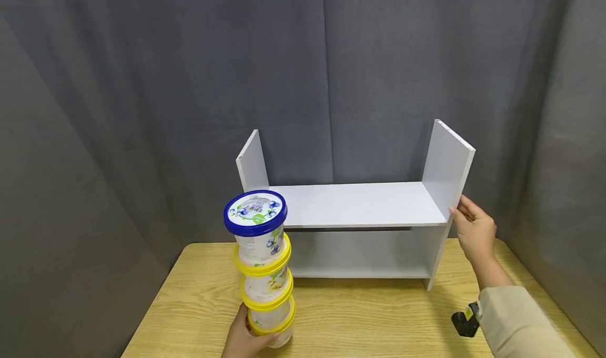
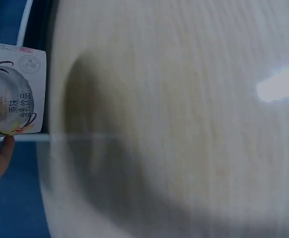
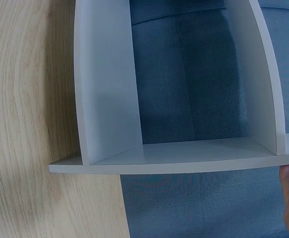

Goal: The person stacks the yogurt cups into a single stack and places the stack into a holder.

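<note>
- Left hand (image 1: 248, 337): fingers curled round the bottom tub of a stack of four tubs (image 1: 262, 266), near left on the wooden table (image 1: 199, 300).
- Right hand (image 1: 473, 231): fingers straight, touching the right side panel of the white shelf unit (image 1: 360, 205), far centre on the table.
- Progress: both shelf levels are bare; all four tubs remain stacked outside the unit, none placed yet.
- Lids: top one blue, three lower yellow.
- Labels: Chinese print on the bottom tub (image 2: 15, 89), large characters apparently "牛奶皮子"; smaller text unreadable.

Tub stack (image 1: 262, 266) left-front of shelf (image 1: 360, 205)
</note>
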